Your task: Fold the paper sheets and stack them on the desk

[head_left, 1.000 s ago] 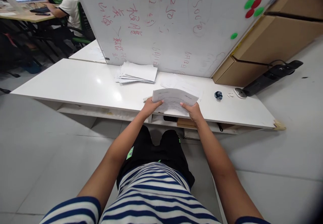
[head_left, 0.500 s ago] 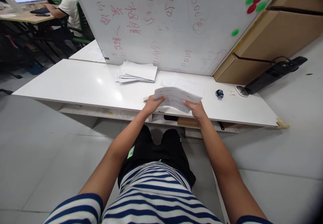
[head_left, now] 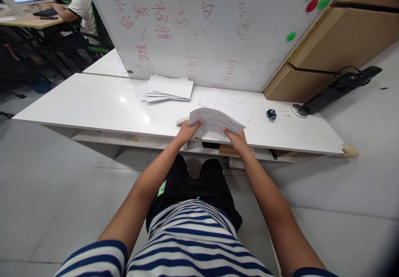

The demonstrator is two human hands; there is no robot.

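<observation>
Printed paper sheets (head_left: 212,121), bowed upward in the middle, are held above the front edge of the white desk (head_left: 93,106). My left hand (head_left: 188,130) grips their left side, thumb on top. On their right side, my right hand (head_left: 237,139) pinches the lower corner, thumb on the printed face. How many sheets there are I cannot tell. Just behind them, more white paper (head_left: 229,102) lies flat on the desk. A pale, thin object (head_left: 182,121) sits by my left hand, partly hidden. Farther back at the left is a loose stack of papers (head_left: 170,87).
A whiteboard (head_left: 212,31) with red writing and magnets stands along the desk's back. Cardboard boxes (head_left: 343,40), a black device (head_left: 339,87), a white mouse (head_left: 299,110) and a small dark-blue object (head_left: 271,114) are at the right. A seated person (head_left: 84,11) is far left.
My right hand has moved slightly left and inward, with the right end of the sheets now lower and closer to my left hand. My left hand stays nearly in place.
</observation>
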